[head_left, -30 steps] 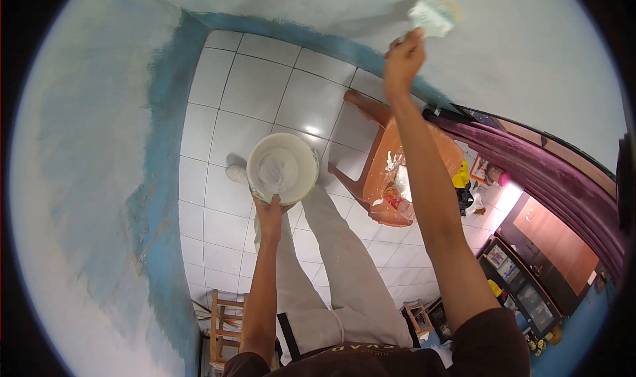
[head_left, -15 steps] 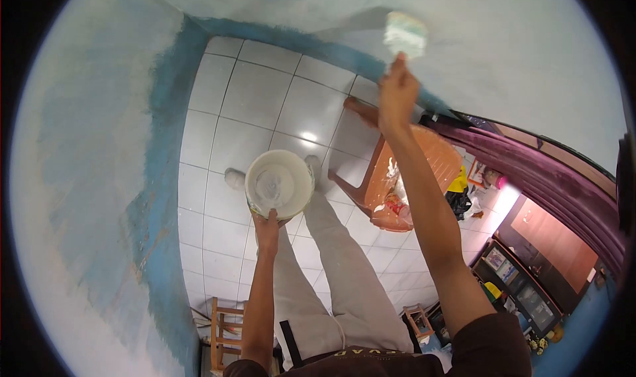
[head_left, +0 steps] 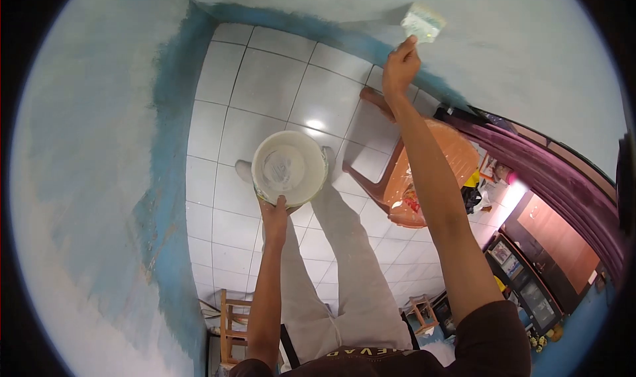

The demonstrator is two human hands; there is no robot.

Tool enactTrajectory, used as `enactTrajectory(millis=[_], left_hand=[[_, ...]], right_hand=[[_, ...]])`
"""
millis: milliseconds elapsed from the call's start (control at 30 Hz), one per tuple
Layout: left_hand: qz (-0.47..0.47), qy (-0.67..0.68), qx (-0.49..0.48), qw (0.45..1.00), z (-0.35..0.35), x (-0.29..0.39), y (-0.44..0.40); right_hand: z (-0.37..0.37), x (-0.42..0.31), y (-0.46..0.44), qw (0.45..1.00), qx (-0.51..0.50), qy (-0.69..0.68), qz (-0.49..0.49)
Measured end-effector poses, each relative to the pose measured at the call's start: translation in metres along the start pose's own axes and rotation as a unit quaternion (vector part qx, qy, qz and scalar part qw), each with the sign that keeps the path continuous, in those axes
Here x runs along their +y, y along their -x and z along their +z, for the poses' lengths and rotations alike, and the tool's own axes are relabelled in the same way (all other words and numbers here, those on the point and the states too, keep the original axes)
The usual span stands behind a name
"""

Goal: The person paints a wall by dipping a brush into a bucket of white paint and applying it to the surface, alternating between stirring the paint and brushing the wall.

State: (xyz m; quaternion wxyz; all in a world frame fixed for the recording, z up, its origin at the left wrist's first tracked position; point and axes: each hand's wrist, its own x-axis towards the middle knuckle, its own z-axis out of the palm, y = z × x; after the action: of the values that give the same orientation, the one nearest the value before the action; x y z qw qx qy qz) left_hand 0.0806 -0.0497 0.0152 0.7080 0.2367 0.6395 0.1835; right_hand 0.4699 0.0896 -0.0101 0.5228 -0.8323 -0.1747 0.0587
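Note:
My left hand (head_left: 273, 215) grips the near rim of a white bucket (head_left: 311, 178), thumb over the edge. Some white paint (head_left: 281, 168) lies at the bottom of the bucket, which I hold above the floor in front of my legs. My right hand (head_left: 401, 66) is closed around the handle of a wide paintbrush (head_left: 423, 23) whose bristles are coated with pale paint. The brush is up at the wall (head_left: 503, 52), casting a shadow to its left; whether the bristles touch the surface I cannot tell. Pale paint covers much of the wall, with a blue band along its bottom.
An orange plastic chair (head_left: 450, 152), paint-spattered with items on its seat, stands right of the bucket, under my right forearm. Purple curtains (head_left: 523, 155) hang at the right. A wooden chair (head_left: 232, 324) is at lower left. A dark cabinet (head_left: 523, 278) stands farther right.
My right hand and the brush have shifted slightly up and to the right in view. The bucket also appears higher and farther right, as the whole view has shifted somewhat.

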Motion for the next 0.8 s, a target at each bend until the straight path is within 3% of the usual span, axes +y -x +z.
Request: enactTrajectory(millis=[67,167,200,233,300,533,667,733,800], left_hand=[[-0.01,-0.008,0.01,1.0,-0.006,0.004,0.0],[-0.009,-0.025,0.009,1.0,-0.022,0.004,-0.005],[0.002,-0.033,0.001,0.999,-0.026,0.003,-0.008],[-0.001,-0.038,0.003,0.999,-0.034,0.002,-0.011],[-0.024,-0.036,0.024,0.999,-0.04,0.004,-0.012],[0.003,-0.007,-0.003,1.0,-0.037,0.016,-0.003],[-0.002,-0.01,-0.025,1.0,-0.031,0.038,0.008],[0.004,-0.013,-0.038,0.999,-0.028,0.049,0.009],[-0.002,-0.02,-0.05,0.999,-0.027,0.058,0.008]], right_hand=[[0.021,0.048,0.012,0.997,0.006,0.064,0.029],[0.039,0.118,0.005,0.979,-0.069,0.159,0.105],[0.044,0.124,0.0,0.95,-0.114,0.082,0.277],[0.049,0.134,0.004,0.884,-0.154,0.002,0.442],[0.045,0.13,0.003,0.872,-0.173,-0.045,0.455],[-0.014,-0.007,-0.025,0.882,-0.24,-0.182,0.362],[-0.081,-0.149,-0.01,0.925,-0.217,-0.167,0.264],[-0.104,-0.208,0.0,0.953,-0.148,-0.146,0.221],[-0.122,-0.257,0.007,0.976,-0.103,-0.154,0.113]])
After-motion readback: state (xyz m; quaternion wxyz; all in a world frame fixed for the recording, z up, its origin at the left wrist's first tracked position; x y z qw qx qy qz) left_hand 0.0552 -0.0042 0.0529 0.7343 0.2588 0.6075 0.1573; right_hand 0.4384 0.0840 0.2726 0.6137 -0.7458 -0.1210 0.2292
